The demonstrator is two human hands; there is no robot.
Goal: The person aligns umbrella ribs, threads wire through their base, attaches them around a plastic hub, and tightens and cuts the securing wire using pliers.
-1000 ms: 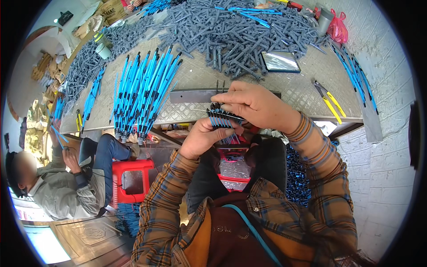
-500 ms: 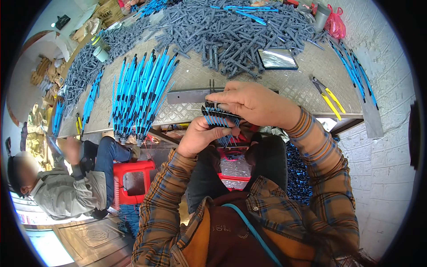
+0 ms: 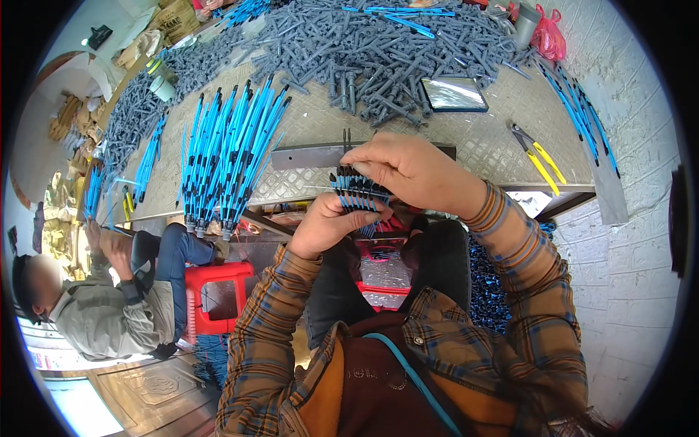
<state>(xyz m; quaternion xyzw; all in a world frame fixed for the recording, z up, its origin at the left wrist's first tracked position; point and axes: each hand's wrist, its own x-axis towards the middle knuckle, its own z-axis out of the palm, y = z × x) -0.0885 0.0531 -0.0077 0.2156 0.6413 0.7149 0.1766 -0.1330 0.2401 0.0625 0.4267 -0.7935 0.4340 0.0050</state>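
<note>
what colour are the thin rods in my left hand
The thin rods are blue, black at the top, best seen in the head view.

The thumb of the right hand (image 3: 422, 171) now sits closer to the index fingertip. By the bench's (image 3: 489, 138) left corner, a co-worker's hands (image 3: 116, 252) come closer.

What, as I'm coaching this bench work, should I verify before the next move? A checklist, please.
1. Left hand grips the blue-and-black pieces: ok.
2. Right hand is at their black upper ends: ok.
3. Its pinch is firm: cannot tell, the contact is partly hidden.
4. Yellow-handled pliers lie apart from both hands: ok.
5. Sheaf of blue rods lies wholly on the table: not ok, its near ends overhang the edge.
</note>
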